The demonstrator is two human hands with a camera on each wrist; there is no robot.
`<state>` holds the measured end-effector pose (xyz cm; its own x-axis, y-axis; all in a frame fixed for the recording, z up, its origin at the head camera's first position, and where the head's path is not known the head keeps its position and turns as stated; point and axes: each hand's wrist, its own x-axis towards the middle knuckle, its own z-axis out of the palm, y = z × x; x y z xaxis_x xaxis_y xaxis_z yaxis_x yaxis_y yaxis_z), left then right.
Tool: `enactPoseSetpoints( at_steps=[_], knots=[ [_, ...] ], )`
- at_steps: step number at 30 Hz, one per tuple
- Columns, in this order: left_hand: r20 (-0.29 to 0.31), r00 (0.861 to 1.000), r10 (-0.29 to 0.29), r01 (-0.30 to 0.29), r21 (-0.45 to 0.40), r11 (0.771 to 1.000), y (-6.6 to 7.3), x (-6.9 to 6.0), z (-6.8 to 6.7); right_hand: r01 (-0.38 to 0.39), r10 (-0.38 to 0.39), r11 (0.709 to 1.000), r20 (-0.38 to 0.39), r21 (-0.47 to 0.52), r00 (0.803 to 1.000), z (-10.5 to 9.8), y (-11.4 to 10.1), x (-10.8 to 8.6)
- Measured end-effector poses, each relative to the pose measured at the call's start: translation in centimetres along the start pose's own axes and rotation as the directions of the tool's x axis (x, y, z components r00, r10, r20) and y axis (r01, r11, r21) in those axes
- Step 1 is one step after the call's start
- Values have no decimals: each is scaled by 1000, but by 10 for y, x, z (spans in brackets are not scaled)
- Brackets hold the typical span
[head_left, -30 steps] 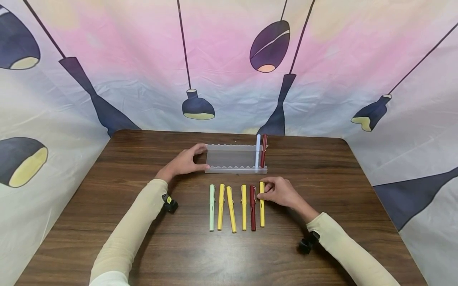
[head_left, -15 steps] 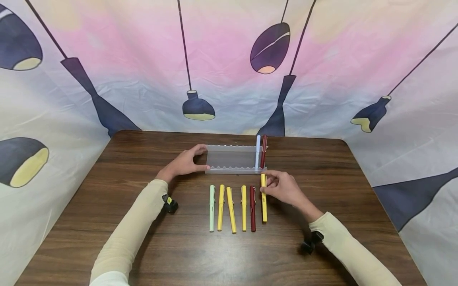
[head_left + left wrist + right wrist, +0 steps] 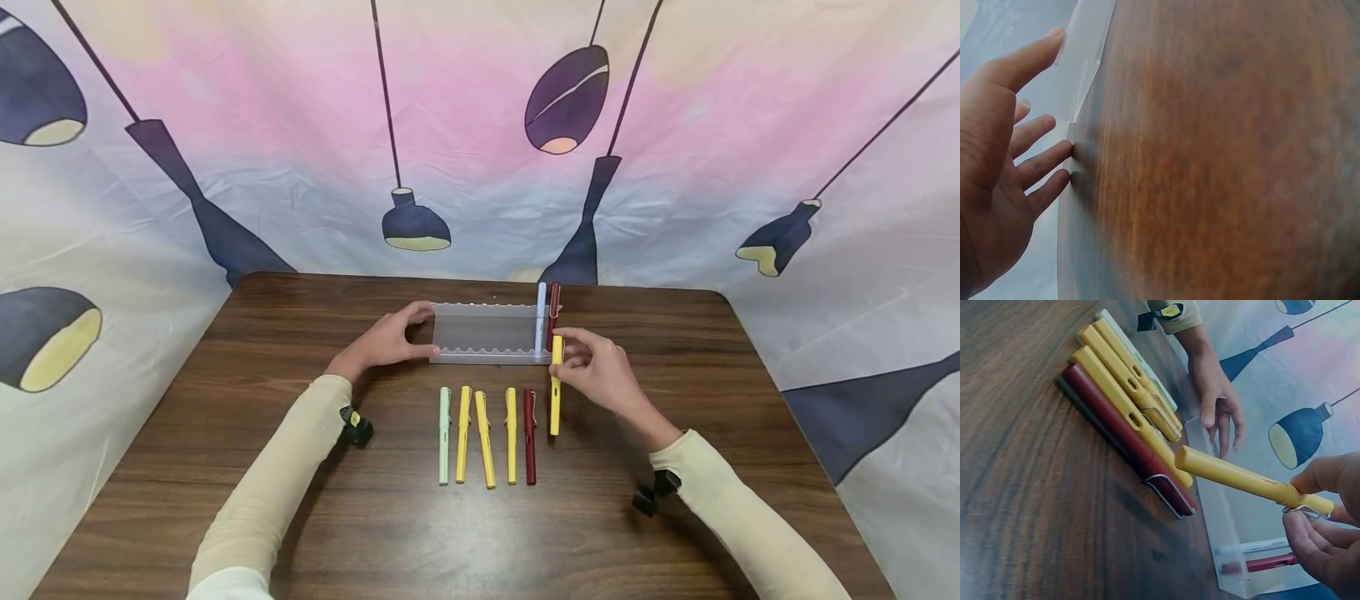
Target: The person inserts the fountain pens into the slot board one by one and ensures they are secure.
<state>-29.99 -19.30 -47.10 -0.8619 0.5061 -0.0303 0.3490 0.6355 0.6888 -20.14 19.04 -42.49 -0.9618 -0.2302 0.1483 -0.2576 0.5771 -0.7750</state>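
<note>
The left hand [image 3: 988, 169] (fingers spread) touches a translucent rack [image 3: 1085, 44] on a wooden table [image 3: 1222, 156].

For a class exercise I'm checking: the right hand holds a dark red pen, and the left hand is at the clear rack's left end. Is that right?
No, the colour is wrong: the right hand holds a yellow pen, as the head view shows. The left hand is at the left end of the clear rack.

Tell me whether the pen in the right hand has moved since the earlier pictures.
Yes; the yellow pen has moved away from the person, toward the rack.
</note>
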Motion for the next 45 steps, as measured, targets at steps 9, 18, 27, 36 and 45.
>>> enactPoseSetpoints(
  at_steps=[9, 18, 27, 36, 45],
  knots=[
    [-7, 1000, 2, -2, 3, 1000, 1, 0, -1, 58, -57, 998, -105, 9, 993, -4, -9, 12],
    [-5, 1000, -4, 4, -8, 1000, -1, -1, 1, 118, -115, 993, -172, 7, 978, -2, -13, 26],
    [-10, 1000, 4, -4, -13, 1000, -1, -1, 1, 163, -166, 986, -238, -32, 957, -2, -20, 43],
    [-11, 1000, 10, -11, -16, 1000, -1, 0, 2, 190, -199, 980, -260, -61, 945, 0, -21, 60],
    [-12, 1000, 6, -7, -17, 1000, -2, -1, 2, 226, -248, 968, -301, -106, 921, 7, -16, 77]
  ],
)
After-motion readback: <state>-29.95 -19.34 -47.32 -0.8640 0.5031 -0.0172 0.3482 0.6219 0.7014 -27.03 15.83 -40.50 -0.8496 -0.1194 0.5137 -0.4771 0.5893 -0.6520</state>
